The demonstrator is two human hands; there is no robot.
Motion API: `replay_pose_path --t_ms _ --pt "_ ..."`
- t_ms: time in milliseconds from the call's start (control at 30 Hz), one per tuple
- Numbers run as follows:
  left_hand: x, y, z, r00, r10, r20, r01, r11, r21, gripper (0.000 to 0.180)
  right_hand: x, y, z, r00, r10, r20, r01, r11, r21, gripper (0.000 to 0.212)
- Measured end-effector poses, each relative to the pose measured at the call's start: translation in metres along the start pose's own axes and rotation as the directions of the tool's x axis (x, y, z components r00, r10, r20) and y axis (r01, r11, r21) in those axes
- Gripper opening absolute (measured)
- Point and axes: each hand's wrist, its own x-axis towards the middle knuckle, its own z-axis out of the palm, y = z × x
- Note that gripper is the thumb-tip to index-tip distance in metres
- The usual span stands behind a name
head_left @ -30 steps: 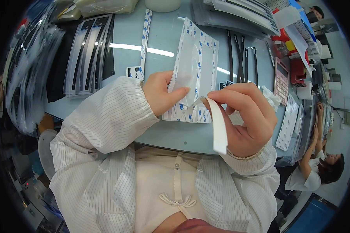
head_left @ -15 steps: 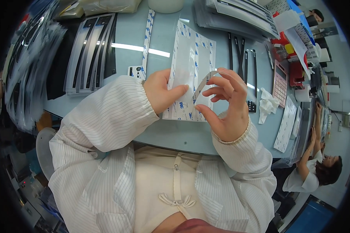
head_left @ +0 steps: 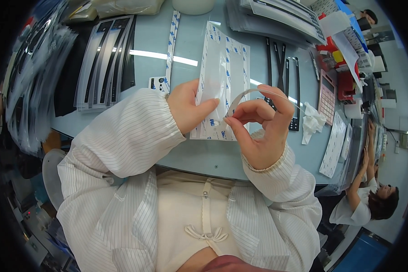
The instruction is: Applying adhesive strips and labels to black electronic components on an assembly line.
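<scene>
My left hand [head_left: 190,108] grips a clear and white sheet of adhesive-backed strips [head_left: 216,77] by its left side, thumb lying on top. Blue print runs along the sheet's white backing bands. Over the lower right part of the sheet, my right hand [head_left: 263,136] pinches a thin, pale strip [head_left: 241,95] between thumb and fingers. This strip bows upward and arches over the index finger, its far end trailing right. Whether its lower end is still attached to the sheet is hard to see.
A long blue-printed strip [head_left: 169,56] lies left of the sheet. Stacked panels [head_left: 105,63] stand at left, more [head_left: 281,18] at the back. Several black strips [head_left: 287,86], crumpled tissue [head_left: 312,122] and a pink calculator [head_left: 326,97] are at right. Another person [head_left: 365,199] works beyond.
My right hand's fingers have curled in, and the thin strip has shifted from a tight loop to a wider arch over the index finger. My left hand stays nearly still.
</scene>
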Motion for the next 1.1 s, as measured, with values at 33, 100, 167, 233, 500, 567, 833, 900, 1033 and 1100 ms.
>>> replay_pose_path --t_ms 33,100,167,233,500,567,833,900,1033,1100 --pt "0.001 0.0 -0.001 1.0 -0.006 0.007 0.006 1.0 0.014 0.036 -0.001 -0.004 0.001 0.999 0.016 -0.031 -0.016 1.0 -0.015 0.078" --pt "0.002 -0.001 -0.001 1.0 -0.011 0.013 0.01 1.0 0.027 0.037 -0.001 -0.006 -0.001 0.999 -0.006 -0.034 0.005 1.0 -0.017 0.079" --pt "0.003 -0.003 -0.001 1.0 -0.001 0.012 0.001 1.0 0.002 0.037 -0.002 -0.011 -0.004 0.999 -0.026 -0.037 0.025 0.999 -0.02 0.08" --pt "0.003 -0.002 -0.003 1.0 -0.006 0.026 0.006 1.0 -0.016 0.036 -0.003 -0.016 -0.007 0.996 -0.049 -0.069 0.047 0.998 -0.033 0.083" --pt "-0.003 0.011 -0.015 0.991 -0.021 0.134 0.04 0.989 -0.141 0.033 0.0 -0.033 -0.056 0.951 -0.081 -0.299 0.122 0.985 0.122 0.085" --pt "0.001 0.018 -0.025 0.926 0.122 0.358 -0.125 0.992 -0.014 0.035 -0.003 -0.045 -0.095 0.917 -0.023 -0.398 0.072 0.992 0.107 0.079" --pt "0.01 0.057 -0.054 0.593 -0.243 0.768 -0.416 0.723 0.551 0.038 0.014 0.014 -0.15 0.845 0.148 -0.513 -0.143 0.988 0.05 0.075" --pt "0.0 0.05 -0.053 0.623 -0.329 0.71 -0.446 0.596 0.668 0.026 0.025 0.035 -0.108 0.93 0.201 -0.309 -0.136 0.966 0.22 0.077" --pt "-0.008 0.039 -0.049 0.631 -0.136 0.764 -0.604 0.533 0.593 0.02 0.021 0.054 -0.037 0.914 0.402 -0.06 -0.322 0.807 0.495 0.084" --pt "-0.016 0.036 -0.049 0.668 -0.031 0.743 -0.621 0.527 0.58 0.018 0.022 0.056 -0.02 0.902 0.43 0.05 -0.403 0.791 0.461 0.084"
